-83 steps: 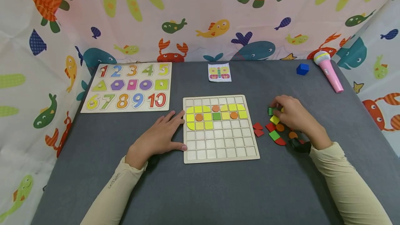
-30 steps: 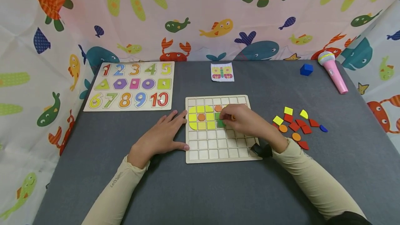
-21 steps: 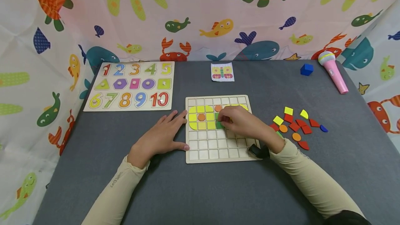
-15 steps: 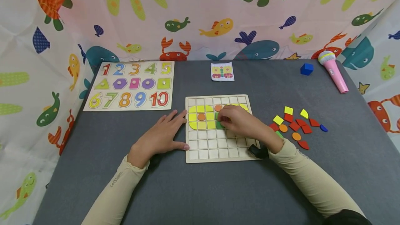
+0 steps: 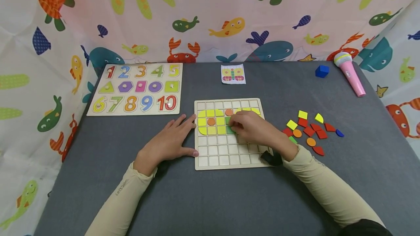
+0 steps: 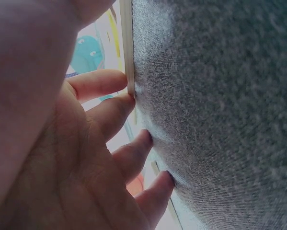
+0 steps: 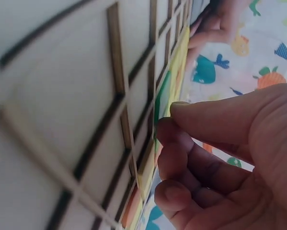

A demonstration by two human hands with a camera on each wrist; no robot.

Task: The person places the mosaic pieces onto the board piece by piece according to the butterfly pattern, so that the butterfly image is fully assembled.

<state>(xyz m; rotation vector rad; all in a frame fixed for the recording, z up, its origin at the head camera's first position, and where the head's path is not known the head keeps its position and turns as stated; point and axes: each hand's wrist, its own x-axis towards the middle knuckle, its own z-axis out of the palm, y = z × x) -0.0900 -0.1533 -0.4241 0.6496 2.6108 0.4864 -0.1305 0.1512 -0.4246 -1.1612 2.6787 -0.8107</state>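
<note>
A wooden grid board (image 5: 223, 161) lies in front of me, with yellow, orange and green tiles in its upper rows. My left hand (image 5: 165, 145) rests at its left side, fingers spread; in the left wrist view its fingertips touch the board's edge (image 6: 127, 52). Over the upper right of the board, my right hand (image 5: 254, 128) has curled fingers, with thumb and index finger pinching at a green tile (image 5: 230, 130) in the third row. The right wrist view shows those fingertips close together at the green tile (image 7: 163, 100). My right hand hides several cells.
Loose red, yellow, orange, green and blue tiles (image 5: 309, 131) lie right of the board. Behind it is a small butterfly pattern card (image 5: 233, 74). A number puzzle board (image 5: 133, 78) lies back left; a blue cube (image 5: 322, 71) and pink toy microphone (image 5: 350, 74) lie back right.
My right hand has moved left from the loose tiles to the board, where a green tile now shows in the third row. It has barely moved in the last half second. The left hand stays.
</note>
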